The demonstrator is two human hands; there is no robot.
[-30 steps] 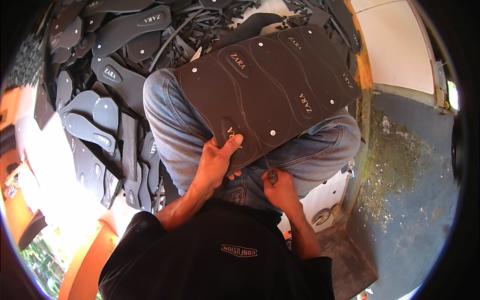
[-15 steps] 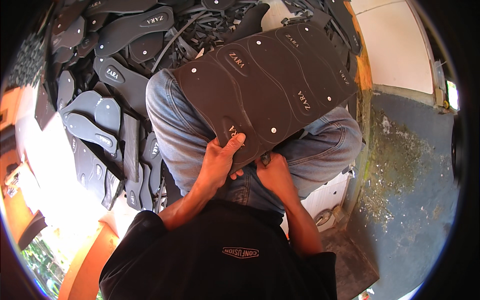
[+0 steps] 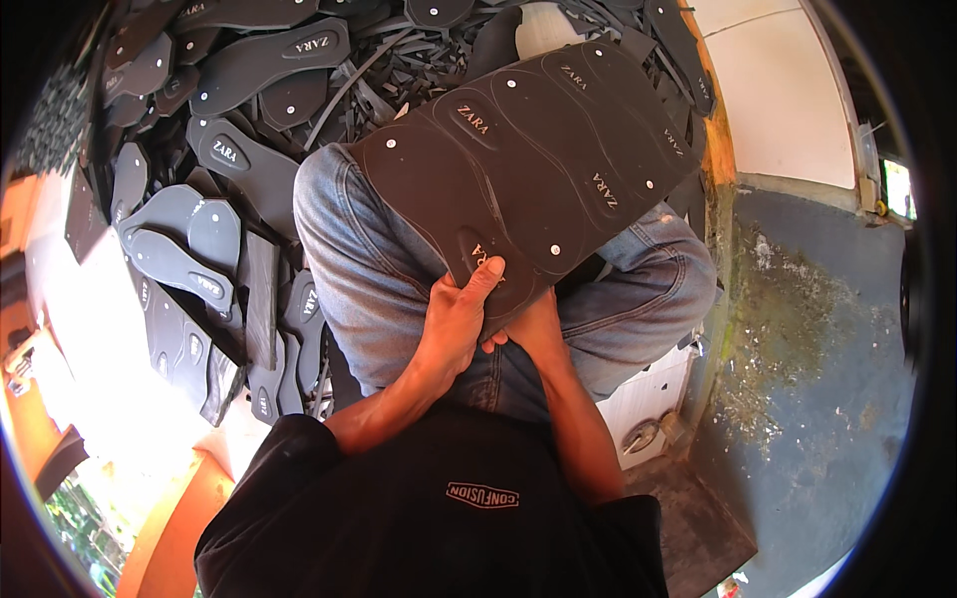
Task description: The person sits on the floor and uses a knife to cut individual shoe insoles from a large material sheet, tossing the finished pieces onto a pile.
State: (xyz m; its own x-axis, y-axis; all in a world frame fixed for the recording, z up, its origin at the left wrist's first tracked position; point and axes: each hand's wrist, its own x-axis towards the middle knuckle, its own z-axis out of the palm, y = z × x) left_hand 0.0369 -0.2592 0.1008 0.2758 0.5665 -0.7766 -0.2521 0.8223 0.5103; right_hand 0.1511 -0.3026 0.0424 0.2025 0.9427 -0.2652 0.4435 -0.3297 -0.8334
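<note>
A black foam sheet (image 3: 533,159), marked with curved sole outlines, raised ovals, light print and small white dots, lies slanted across my lap. My left hand (image 3: 457,317) grips its near corner, thumb pressed on top and fingers underneath. Close beside it, my right hand (image 3: 536,324) reaches under the sheet's near edge. The right fingers are hidden there. Half a second ago that hand was closed round a short dark object, whose kind I cannot make out. Both knees in blue jeans (image 3: 344,249) support the sheet.
Cut black soles (image 3: 269,65) and foam blocks (image 3: 261,299) are heaped at the left and far left. Dark offcut strips (image 3: 369,90) pile up beyond my knees. A concrete ledge (image 3: 733,319) and grey-blue floor (image 3: 827,399) lie to the right.
The near corner of the sheet has swung slightly right, my left hand with it. My right hand has slid further beneath the sheet, so the dark object is now hidden.
</note>
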